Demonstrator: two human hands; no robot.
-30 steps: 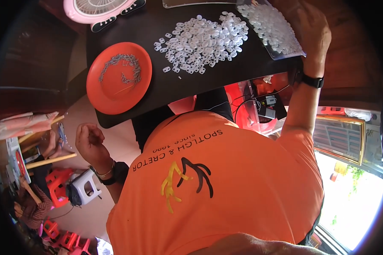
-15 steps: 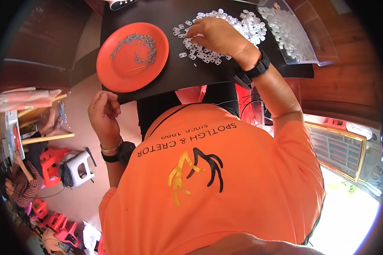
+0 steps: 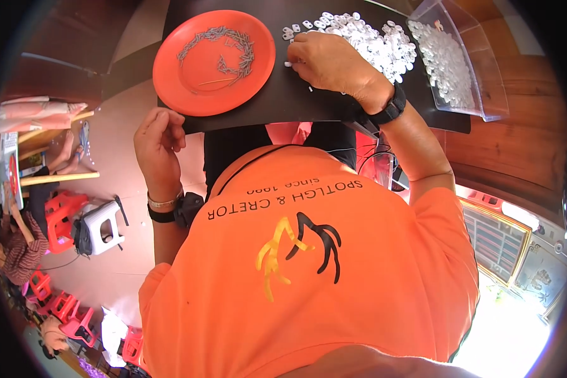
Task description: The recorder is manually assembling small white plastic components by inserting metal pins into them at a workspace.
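My right hand is over the near left part of a pile of small white plastic pieces with holes on the dark table. Its fingers are bent down and drawn together, with a white piece at the fingertips by the plate side; the palm hides the pieces beneath. To the left lies a round red plate bearing thin grey nail-like pins in a broken ring, plus a thin tan stick. My left hand hovers just off the plate's near left rim. Its fingers are curled closed, hiding whatever they may hold.
A clear plastic bin full of whitish pieces stands at the table's right end. The dark table's near edge runs in front of my lap. Red stools, a white stool and another person are off to the left.
The whole view has shifted, so the plate and pile sit higher and farther right. My right hand has come nearer to me, over the loose near pieces. My left hand stays curled beside the plate.
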